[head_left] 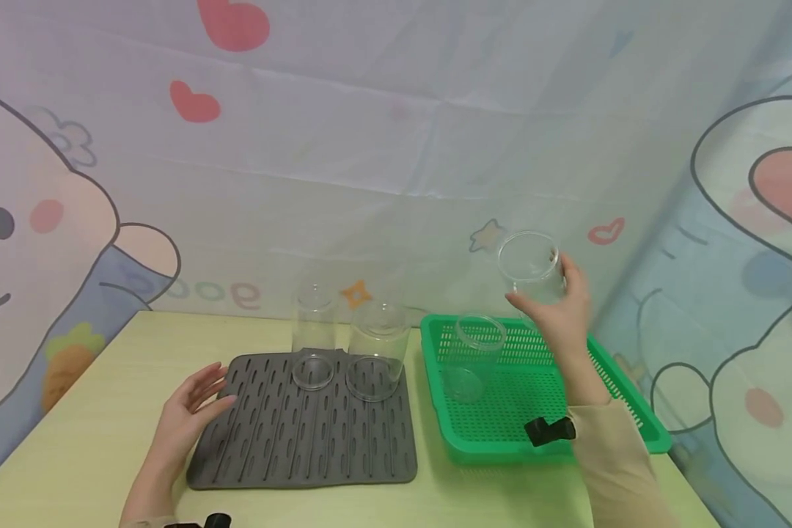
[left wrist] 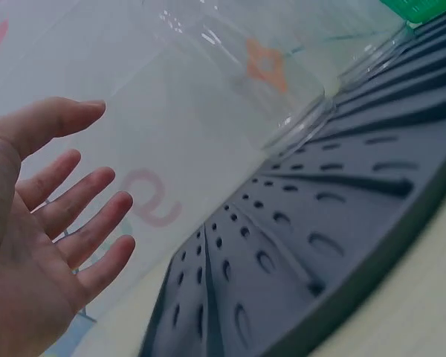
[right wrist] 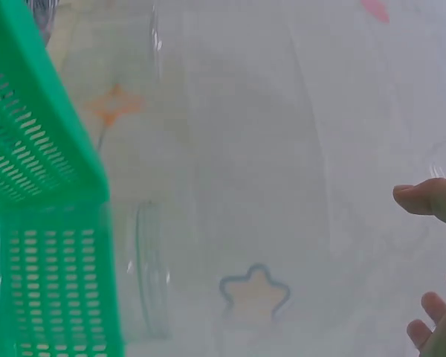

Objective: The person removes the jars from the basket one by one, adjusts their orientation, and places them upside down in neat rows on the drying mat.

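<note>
My right hand (head_left: pixel 564 312) grips a clear glass (head_left: pixel 529 264) by its side, raised above the back of a green basket (head_left: pixel 495 449). The glass's round rim faces up. Inside the basket, toward its left, stands a second clear glass (head_left: pixel 478 356), leaning slightly. A grey ribbed drying mat (head_left: pixel 290 447) lies to the left and bears a narrower clear glass (head_left: pixel 313 330) and a wider clear glass (head_left: pixel 378 341) near its back edge. By the mat's left edge, my left hand (head_left: pixel 190 407) is held with fingers loosely spread and nothing in it.
The pale yellow table (head_left: pixel 99 440) carries both mat and basket. A cartoon-printed cloth (head_left: pixel 396 147) hangs right behind the table and along its right side. The basket's slotted wall (right wrist: pixel 59 290) stands up beside the mat.
</note>
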Demonstrator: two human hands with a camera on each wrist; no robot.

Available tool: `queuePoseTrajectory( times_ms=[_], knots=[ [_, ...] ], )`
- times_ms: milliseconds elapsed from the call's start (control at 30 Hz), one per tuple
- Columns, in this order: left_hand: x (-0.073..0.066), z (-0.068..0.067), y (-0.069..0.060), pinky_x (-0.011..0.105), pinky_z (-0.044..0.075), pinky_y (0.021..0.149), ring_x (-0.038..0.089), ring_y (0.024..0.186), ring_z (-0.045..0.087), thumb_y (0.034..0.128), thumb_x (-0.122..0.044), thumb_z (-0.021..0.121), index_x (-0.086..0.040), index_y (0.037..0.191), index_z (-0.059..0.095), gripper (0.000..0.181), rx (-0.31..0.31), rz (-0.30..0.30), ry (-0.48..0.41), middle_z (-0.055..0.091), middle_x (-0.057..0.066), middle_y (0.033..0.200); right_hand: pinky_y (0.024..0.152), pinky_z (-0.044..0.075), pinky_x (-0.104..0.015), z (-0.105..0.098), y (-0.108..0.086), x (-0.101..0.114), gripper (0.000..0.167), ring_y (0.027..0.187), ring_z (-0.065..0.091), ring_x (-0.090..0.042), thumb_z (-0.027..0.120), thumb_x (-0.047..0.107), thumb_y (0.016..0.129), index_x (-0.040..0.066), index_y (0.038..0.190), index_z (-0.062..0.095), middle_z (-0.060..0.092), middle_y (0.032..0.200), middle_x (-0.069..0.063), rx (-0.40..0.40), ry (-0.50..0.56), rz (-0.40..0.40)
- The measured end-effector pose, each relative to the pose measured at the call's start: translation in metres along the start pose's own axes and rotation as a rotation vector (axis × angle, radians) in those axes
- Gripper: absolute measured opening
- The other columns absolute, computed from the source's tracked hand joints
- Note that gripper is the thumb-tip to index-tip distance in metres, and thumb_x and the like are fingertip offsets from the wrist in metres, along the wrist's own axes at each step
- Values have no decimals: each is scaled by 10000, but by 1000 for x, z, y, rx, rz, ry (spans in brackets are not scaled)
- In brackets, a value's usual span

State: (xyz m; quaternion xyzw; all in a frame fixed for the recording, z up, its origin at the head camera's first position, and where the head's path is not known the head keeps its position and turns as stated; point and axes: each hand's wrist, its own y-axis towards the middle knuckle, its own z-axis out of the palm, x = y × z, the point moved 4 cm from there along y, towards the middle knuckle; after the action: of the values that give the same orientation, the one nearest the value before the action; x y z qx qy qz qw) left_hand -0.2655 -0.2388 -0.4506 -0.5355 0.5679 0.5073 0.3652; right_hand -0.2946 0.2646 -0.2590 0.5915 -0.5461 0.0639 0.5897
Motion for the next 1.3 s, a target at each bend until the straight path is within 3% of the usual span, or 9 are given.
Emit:
queuePoseTrajectory(
  times_ms=[167, 367, 433, 700, 1133, 1200, 1300],
  knots=[
    [-21, 8, -1, 24, 415, 893, -173, 1130, 448, 932, -202, 683, -55, 1522, 293, 722, 25, 73, -5, 443, -174, 1379, 1067, 334, -539, 10, -9, 25, 900, 1275, 413, -299, 893, 126, 626, 66, 1427, 486, 489, 1389, -180, -9, -3, -104],
    [-45, 20, -2, 36, 409, 919, -166, 1162, 420, 913, -180, 705, -91, 1529, 297, 744, 31, 136, 23, 396, 106, 1520, 1026, 383, -604, 32, -26, 53, 867, 1256, 436, -385, 902, 133, 623, 59, 1396, 517, 483, 1345, -232, 62, -34, -295],
    [-50, 23, -2, 39, 395, 931, -160, 1177, 404, 909, -191, 711, -115, 1537, 285, 762, 38, 138, 31, 366, 143, 1539, 1014, 393, -617, 41, -31, 60, 839, 1252, 438, -407, 897, 120, 633, 45, 1383, 529, 488, 1328, -237, 84, -40, -345],
    [-67, 31, -5, 33, 383, 942, -166, 1199, 385, 875, -156, 745, -158, 1550, 258, 833, 69, 188, 28, 348, 144, 1549, 959, 428, -614, 77, -58, 76, 822, 1205, 465, -412, 892, 87, 619, 73, 1366, 550, 515, 1300, -211, 175, -69, -445],
    [-98, 51, -14, 116, 422, 948, -145, 1226, 391, 831, -110, 781, -227, 1556, 243, 911, 132, 283, 44, 327, 119, 1564, 961, 438, -518, 124, -107, 95, 811, 1142, 512, -330, 913, 157, 582, 123, 1327, 593, 552, 1244, -134, 177, -238, -706],
    [-100, 54, -15, 117, 424, 958, -111, 1249, 399, 823, -102, 787, -236, 1559, 232, 931, 149, 292, 37, 318, 116, 1569, 983, 439, -509, 129, -115, 96, 804, 1147, 518, -317, 912, 172, 584, 134, 1323, 597, 555, 1239, -119, 182, -280, -731],
    [-103, 59, -16, 149, 436, 987, 43, 1321, 420, 812, -105, 797, -256, 1563, 212, 963, 181, 294, 42, 302, 98, 1577, 1016, 435, -517, 136, -125, 97, 812, 1157, 530, -298, 922, 193, 571, 152, 1317, 605, 562, 1235, -106, 186, -334, -753]
  ],
)
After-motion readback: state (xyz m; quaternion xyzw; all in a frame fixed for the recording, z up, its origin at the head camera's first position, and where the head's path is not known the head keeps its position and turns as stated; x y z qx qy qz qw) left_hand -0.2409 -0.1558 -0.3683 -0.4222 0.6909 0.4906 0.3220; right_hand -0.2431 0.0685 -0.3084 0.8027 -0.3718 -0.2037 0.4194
